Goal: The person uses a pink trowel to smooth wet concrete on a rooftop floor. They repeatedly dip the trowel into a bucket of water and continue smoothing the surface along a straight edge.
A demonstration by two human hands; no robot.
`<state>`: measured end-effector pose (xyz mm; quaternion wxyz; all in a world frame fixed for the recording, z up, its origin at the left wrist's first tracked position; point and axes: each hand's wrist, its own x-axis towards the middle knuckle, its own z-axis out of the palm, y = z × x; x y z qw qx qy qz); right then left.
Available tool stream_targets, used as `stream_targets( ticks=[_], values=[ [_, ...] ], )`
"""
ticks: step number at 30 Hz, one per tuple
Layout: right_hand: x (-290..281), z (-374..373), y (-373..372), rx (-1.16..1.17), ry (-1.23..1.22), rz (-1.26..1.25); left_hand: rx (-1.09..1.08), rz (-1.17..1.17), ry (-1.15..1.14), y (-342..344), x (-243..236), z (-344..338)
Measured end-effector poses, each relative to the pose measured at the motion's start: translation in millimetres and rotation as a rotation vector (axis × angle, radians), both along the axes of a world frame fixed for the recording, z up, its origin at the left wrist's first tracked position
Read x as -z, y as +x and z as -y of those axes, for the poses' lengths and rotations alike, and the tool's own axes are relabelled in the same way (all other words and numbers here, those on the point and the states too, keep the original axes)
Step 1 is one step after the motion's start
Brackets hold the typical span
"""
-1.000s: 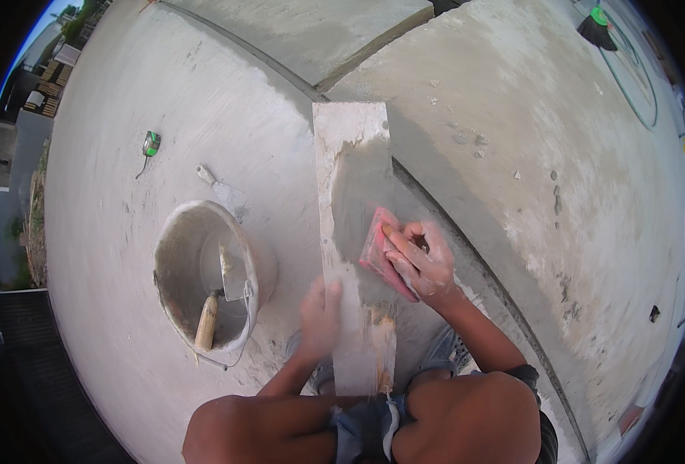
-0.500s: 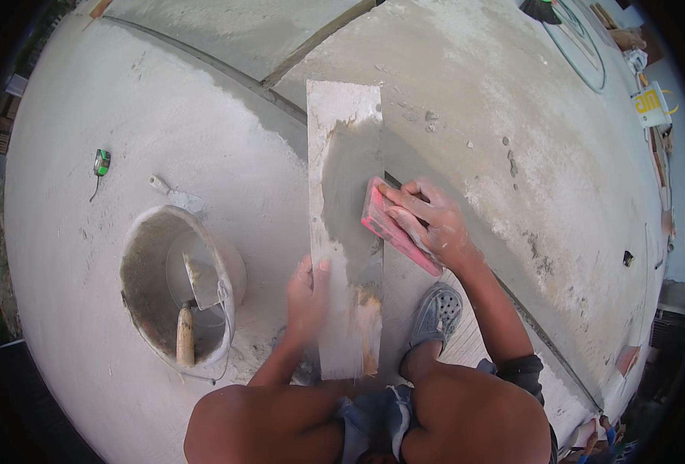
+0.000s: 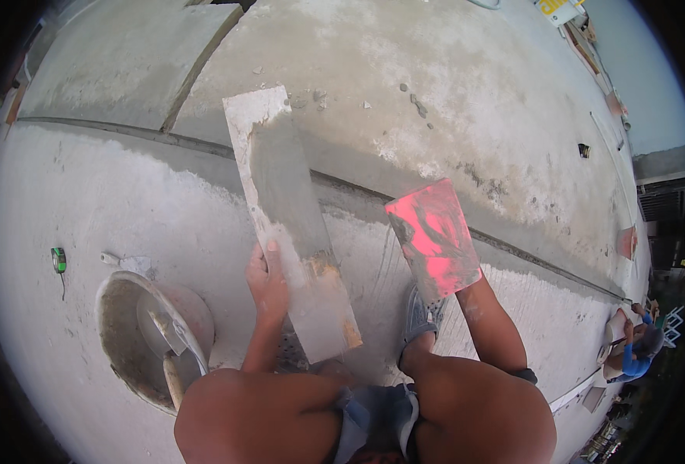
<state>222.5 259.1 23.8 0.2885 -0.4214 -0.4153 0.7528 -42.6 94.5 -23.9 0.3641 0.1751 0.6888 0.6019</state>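
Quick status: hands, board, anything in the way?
Left hand holding board by left edge. Right hand hidden behind pink float. Grey paste spread on board. Bucket off left, clear of board.

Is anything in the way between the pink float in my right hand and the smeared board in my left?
Nothing visible stands between the pink float and the smeared board. Behind the gap show the concrete floor and its dark groove.

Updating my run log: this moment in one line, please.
left grip: holds board | right grip: hidden, holds pink float | bucket: left, trowel inside
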Motion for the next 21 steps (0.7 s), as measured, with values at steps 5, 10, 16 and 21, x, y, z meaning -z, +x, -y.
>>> stream_targets(
  ticks=[5,10,16,21],
  values=[
    [53.3,-3.3,32.4,0.065,-0.182,-0.098,-0.150,-0.043,-0.051,1.8,31.0,59.6],
    [83.1,0.2,-8.1,-0.256,0.737,0.527,-0.270,-0.115,-0.033,12.4,16.9,89.5],
    [105.0,-23.5,-52.7,-0.367,1.330,0.673,-0.284,-0.213,-0.074,22.9,3.5,98.4],
    [117.5,-33.3,-62.9,-0.538,1.323,0.736,-0.265,-0.251,-0.080,19.9,9.6,98.6]
  ],
)
